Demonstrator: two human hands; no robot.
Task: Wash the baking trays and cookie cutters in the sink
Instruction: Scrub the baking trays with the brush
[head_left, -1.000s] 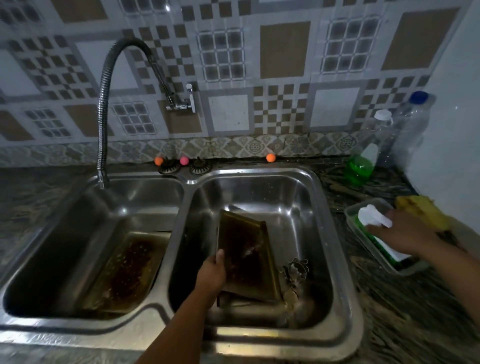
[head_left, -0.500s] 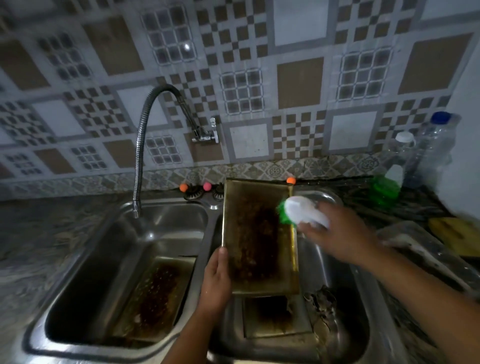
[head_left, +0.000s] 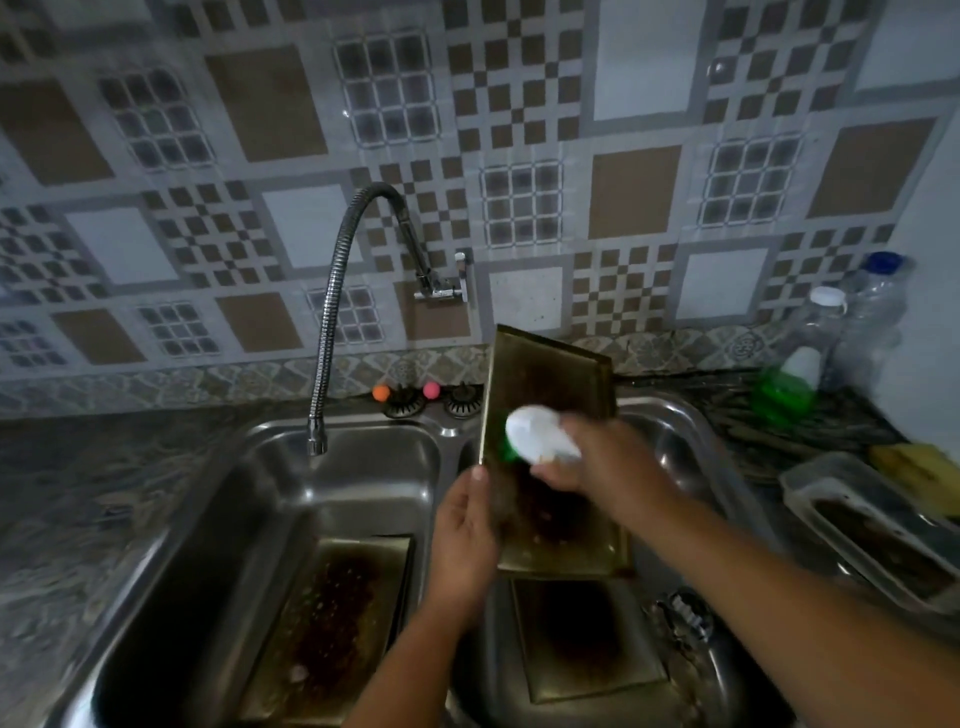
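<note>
2 hands work 1 baking tray (head_left: 550, 395) above the sink's (head_left: 670, 415) right basin: the left hand (head_left: 462, 535) grips its left edge, the right hand (head_left: 597, 467) clasps a scrub brush (head_left: 535, 434) against its face. Its long axis runs away from the hands, tilted upward.

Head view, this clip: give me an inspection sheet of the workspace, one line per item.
Surface: dark stone counter around a steel double sink.
Job's things: held brown baking tray, tilted up over the right basin; a second stained tray in the left basin; a third tray in the right basin; metal cookie cutters beside it.
Clutter: green soap bottle, clear plastic bottles, clear container, yellow sponge.
Grippers: left hand grips the held tray's edge; right hand holds a white-handled green scrub brush against it.
Cables: nothing seen.
Surroundings: patterned tiled wall, flexible steel faucet, no water seen running.
</note>
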